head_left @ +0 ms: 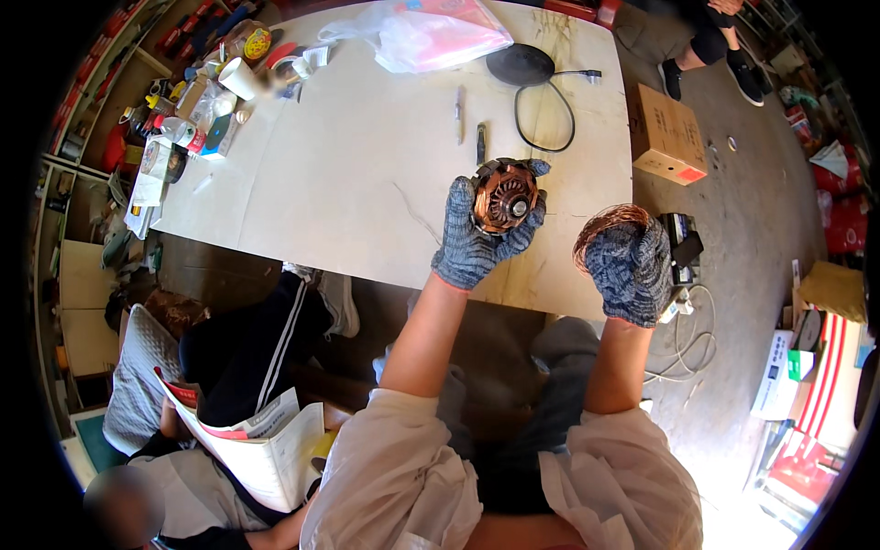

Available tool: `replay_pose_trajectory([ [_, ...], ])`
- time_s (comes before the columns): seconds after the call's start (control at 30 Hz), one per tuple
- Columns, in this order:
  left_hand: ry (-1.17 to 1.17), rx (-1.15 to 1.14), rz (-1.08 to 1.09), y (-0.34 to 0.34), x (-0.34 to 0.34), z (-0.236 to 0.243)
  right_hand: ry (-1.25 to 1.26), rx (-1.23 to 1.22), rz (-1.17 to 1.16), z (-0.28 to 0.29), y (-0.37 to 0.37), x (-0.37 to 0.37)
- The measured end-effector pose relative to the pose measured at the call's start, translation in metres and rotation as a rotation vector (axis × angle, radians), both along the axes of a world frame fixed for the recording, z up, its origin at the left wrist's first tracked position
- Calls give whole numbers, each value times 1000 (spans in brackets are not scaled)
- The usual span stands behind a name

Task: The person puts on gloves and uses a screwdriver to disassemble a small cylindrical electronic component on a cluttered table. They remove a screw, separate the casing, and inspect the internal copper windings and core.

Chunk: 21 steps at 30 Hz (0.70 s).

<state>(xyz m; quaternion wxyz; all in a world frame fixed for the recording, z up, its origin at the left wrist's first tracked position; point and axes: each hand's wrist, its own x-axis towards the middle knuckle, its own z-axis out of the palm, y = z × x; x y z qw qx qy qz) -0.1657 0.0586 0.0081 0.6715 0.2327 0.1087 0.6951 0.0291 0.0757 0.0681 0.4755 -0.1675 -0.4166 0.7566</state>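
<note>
My left hand [472, 240], in a grey knitted glove, grips a motor armature [506, 198] with copper windings and a shaft end turned up toward me. The armature is held above the front part of the white table [348, 165]. Off the table's right front corner, my right hand [632, 266], gloved alike, is closed around a loose coil of thin copper wire [612, 220]. The coil's loops stick out past the fingers on the upper left. Just beyond the armature, a small dark metal tool [481, 144] lies on the table, with a pen [459, 115] farther back.
A black round device [521, 64] with a cable and a plastic bag [440, 37] sit at the back. Bottles and a paper cup [240, 80] crowd the left end. A cardboard box [667, 136] stands right of the table. A person with a newspaper [266, 449] is at lower left.
</note>
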Motion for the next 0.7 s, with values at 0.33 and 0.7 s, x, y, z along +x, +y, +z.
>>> replay_pose_trajectory([
  [0.33,-114,-100,109,1,7,3,-314,823,347,14,-2,-12],
  [0.7,168,-298,227,1,10,-10,-870,853,588,24,-36,-52],
])
